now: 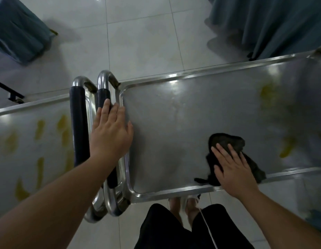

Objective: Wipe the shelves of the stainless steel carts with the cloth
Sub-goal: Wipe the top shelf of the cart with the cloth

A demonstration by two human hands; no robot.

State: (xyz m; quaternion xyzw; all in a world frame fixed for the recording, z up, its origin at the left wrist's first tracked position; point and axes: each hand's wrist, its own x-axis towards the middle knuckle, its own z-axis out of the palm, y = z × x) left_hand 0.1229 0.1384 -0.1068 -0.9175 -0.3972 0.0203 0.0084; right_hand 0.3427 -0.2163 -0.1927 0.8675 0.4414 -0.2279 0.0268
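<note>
One dark cloth (227, 142) under flat right hand (235, 169), long axis seemingly diagonal across shelf (174, 123)

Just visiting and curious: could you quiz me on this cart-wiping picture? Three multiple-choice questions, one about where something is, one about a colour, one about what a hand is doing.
1. Where does the cloth lie?
A. on the right cart's shelf
B. on the floor
C. over a handle

2. What colour are the smears on the shelves?
A. red
B. yellow
C. blue

3. How does the right hand meet the cloth?
A. flat on it, fingers straight
B. pinching a corner, lifted
C. apart from it

Key: 1 A, the cloth lies near the shelf's near rim. 2 B, yellowish streaks mark both shelves. 3 A, the palm presses the cloth down.
</note>
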